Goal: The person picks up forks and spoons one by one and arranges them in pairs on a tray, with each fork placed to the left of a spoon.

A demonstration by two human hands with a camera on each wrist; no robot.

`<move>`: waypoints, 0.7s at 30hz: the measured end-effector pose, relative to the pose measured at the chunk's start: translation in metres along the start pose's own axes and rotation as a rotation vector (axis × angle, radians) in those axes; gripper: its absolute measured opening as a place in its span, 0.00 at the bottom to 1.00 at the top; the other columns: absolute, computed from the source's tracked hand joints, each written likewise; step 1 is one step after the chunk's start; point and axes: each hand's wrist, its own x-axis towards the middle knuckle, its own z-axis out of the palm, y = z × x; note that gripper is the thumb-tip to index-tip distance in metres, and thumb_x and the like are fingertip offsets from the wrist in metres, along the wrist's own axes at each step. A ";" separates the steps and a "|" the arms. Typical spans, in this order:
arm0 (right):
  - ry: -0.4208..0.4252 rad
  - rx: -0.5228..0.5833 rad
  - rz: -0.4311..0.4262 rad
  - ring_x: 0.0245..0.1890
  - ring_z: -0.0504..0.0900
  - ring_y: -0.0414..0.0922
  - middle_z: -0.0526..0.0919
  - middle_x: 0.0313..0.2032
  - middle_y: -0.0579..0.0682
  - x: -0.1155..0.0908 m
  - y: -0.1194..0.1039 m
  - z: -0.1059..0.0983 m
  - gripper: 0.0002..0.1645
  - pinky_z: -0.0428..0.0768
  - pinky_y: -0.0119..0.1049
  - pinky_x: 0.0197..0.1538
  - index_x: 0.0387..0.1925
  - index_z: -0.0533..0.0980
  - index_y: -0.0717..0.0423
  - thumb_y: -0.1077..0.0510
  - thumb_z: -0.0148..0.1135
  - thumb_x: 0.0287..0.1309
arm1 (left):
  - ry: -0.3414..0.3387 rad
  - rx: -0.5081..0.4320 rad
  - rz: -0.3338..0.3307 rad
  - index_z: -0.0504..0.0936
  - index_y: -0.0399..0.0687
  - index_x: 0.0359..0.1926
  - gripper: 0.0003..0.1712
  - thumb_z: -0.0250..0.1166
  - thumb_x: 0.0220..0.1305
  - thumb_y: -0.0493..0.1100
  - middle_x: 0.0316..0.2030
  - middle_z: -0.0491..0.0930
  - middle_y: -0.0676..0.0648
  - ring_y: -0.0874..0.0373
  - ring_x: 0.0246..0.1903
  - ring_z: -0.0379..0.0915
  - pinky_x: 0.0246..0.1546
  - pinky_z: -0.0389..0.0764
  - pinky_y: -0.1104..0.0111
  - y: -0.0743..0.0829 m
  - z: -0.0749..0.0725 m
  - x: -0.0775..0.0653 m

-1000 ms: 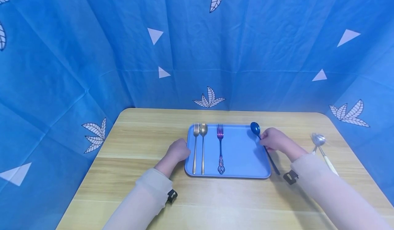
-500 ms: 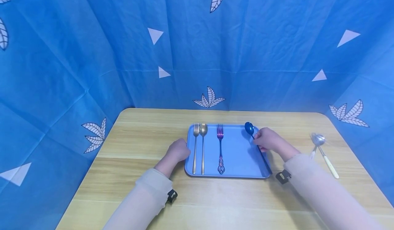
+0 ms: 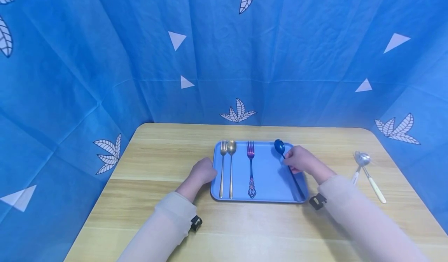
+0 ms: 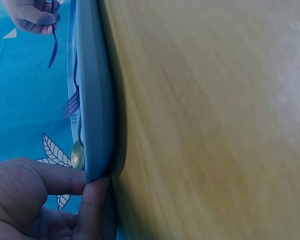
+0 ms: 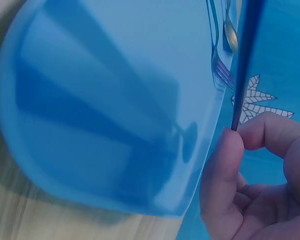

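Observation:
My left hand [image 3: 203,171] grips the left edge of a light blue tray [image 3: 269,180]; in the left wrist view its thumb and finger [image 4: 65,179] pinch the rim. Over the tray's right part, my right hand [image 3: 301,161] holds a dark blue spoon [image 3: 279,146] by its long handle, pinched between thumb and forefinger. The spoon slants, bowl toward the back, and its shadow falls on the tray in the right wrist view. Side by side at the tray's left lie a gold fork [image 3: 222,168] and a gold spoon [image 3: 231,148]. A purple fork [image 3: 251,153] lies near the middle.
On the wooden table [image 3: 150,199], right of the tray, lie a silver fork [image 3: 357,157] and a silver spoon with a cream handle [image 3: 377,191], heads overlapping. A blue patterned cloth [image 3: 308,59] hangs behind and along both sides of the table.
My right hand has moved left with the dark blue spoon, bringing its handle from beyond the tray's right edge to over the tray. My left hand and the tray have stayed put.

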 end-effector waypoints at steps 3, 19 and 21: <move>0.003 -0.004 -0.004 0.25 0.77 0.43 0.75 0.27 0.52 0.002 -0.001 0.002 0.09 0.83 0.36 0.32 0.39 0.73 0.67 0.63 0.61 0.62 | 0.003 0.000 -0.003 0.73 0.40 0.36 0.05 0.57 0.56 0.31 0.31 0.74 0.43 0.49 0.30 0.72 0.31 0.74 0.62 0.000 0.000 0.000; 0.005 0.013 -0.018 0.24 0.77 0.43 0.76 0.26 0.52 0.008 -0.010 0.014 0.08 0.83 0.36 0.31 0.37 0.74 0.65 0.64 0.63 0.60 | 0.009 0.002 0.005 0.73 0.41 0.32 0.05 0.55 0.53 0.30 0.29 0.73 0.43 0.50 0.28 0.71 0.28 0.73 0.63 0.001 0.000 -0.001; 0.006 0.020 -0.021 0.24 0.78 0.43 0.76 0.26 0.53 0.009 -0.011 0.016 0.08 0.84 0.37 0.31 0.37 0.75 0.65 0.64 0.63 0.60 | 0.008 0.000 0.006 0.73 0.41 0.32 0.05 0.55 0.54 0.30 0.29 0.73 0.43 0.50 0.28 0.71 0.29 0.73 0.63 0.001 0.000 -0.001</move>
